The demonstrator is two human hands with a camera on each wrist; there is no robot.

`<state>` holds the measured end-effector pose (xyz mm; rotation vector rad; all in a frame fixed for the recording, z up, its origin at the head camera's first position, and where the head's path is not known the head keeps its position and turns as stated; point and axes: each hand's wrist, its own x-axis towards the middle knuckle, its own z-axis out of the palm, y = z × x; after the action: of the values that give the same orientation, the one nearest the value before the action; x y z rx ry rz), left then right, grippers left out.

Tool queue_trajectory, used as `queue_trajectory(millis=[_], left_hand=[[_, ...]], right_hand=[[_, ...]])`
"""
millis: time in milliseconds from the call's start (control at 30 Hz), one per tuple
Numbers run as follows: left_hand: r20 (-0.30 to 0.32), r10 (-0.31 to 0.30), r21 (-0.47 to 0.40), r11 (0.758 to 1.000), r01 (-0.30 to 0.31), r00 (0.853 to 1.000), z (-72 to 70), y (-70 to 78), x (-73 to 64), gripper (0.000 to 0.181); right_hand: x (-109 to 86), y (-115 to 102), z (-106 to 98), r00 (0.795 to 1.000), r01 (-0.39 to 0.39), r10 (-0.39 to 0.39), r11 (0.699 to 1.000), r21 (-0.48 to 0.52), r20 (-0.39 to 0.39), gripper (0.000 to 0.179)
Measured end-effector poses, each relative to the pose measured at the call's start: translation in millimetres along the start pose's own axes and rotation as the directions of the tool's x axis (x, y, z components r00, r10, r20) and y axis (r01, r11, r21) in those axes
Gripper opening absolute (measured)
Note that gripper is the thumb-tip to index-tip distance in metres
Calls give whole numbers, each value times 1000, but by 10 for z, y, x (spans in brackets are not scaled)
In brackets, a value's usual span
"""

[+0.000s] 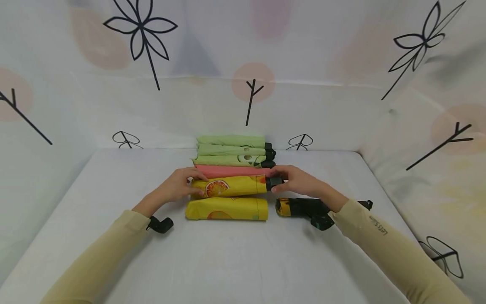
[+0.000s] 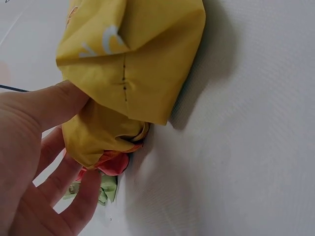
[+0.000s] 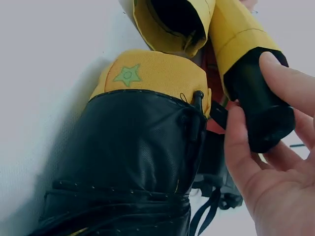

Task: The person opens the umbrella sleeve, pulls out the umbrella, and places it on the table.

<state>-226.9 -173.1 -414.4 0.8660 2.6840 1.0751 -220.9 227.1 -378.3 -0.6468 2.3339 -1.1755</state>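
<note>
While left hand (image 1: 177,184) and right hand (image 1: 300,182) grip one umbrella (image 1: 235,186), only right wrist view shows a star (image 3: 128,75). It's near the right fingers (image 3: 238,147).

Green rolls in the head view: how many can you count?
3: the rearmost green roll near the far edge of the table, the middle green roll before it, and the nearest green roll. More may be hidden.

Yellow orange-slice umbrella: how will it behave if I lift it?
The umbrella is probably fairly stiff lengthwise, since it looks straight. Its wrinkled cloth end, in the left wrist view, likely gives when pinched. The smooth-looking black handle may be slippery.
</note>
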Motion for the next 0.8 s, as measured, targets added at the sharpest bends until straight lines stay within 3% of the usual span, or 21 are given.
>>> queue_trajectory(millis=[500,800], left_hand=[[-12,10,-6,1000,-10,1000,2,-44,-43,32],[-16,45,4,999,-45,999,-51,-81,-70,32]], right_hand=[[-98,-14,134,990,-72,73,997,14,-121,60],[-130,43,222,981,-55,53,999,-5,-187,60]])
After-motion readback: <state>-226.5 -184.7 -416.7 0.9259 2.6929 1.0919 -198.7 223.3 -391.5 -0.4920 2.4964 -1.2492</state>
